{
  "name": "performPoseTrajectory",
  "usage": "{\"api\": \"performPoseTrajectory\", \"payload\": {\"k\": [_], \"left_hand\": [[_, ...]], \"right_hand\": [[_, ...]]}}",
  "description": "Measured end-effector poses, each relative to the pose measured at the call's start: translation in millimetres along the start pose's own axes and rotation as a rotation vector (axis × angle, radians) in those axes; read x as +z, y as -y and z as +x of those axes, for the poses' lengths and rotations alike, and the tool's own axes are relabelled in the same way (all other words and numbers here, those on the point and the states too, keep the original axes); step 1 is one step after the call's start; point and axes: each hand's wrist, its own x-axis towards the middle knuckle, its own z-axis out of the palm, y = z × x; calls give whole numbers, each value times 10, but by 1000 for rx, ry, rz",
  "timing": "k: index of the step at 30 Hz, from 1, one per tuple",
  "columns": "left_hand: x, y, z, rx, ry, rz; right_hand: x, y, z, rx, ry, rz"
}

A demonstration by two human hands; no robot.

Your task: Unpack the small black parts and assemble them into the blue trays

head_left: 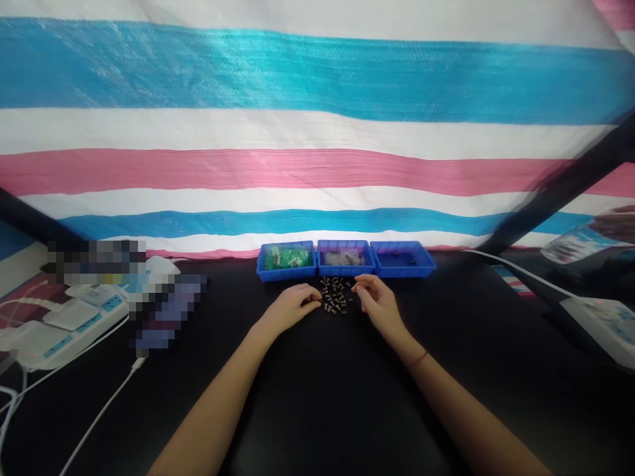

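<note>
A loose pile of small dark pieces with light metallic parts (335,296) lies on the black table, too small to name. At the pile's left edge is my left hand (292,308), its thumb and forefinger curled close together; what is between the tips, if anything, is too small to make out. Just right of the pile my right hand (378,307) is raised a little, thumb and fingers pinched, with any held piece hidden. Behind the pile stand three blue trays: the left tray (286,276) holds green pieces (290,256), the middle tray (347,271) clear and greyish pieces (342,258).
The right tray (404,271) has a few dark specks inside. Power strips (74,337) with cables and a blurred phone-like slab (171,311) lie at left. Another white power strip (605,327) is at right. Another person's hand (618,223) holds a clear container (570,243). A striped sheet (317,132) hangs behind.
</note>
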Motion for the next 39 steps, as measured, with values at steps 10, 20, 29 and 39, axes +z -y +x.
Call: {"api": "performPoseTrajectory", "payload": {"k": [10, 20, 29, 39], "left_hand": [[270, -293, 63, -140, -291, -351], [396, -388, 36, -171, -367, -413], [398, -411, 27, -105, -350, -270], [399, -426, 19, -30, -405, -225]], "right_hand": [[172, 164, -196, -73, 248, -200], [230, 39, -207, -11, 204, 9], [227, 65, -212, -15, 188, 30], [213, 128, -178, 77, 230, 151]]}}
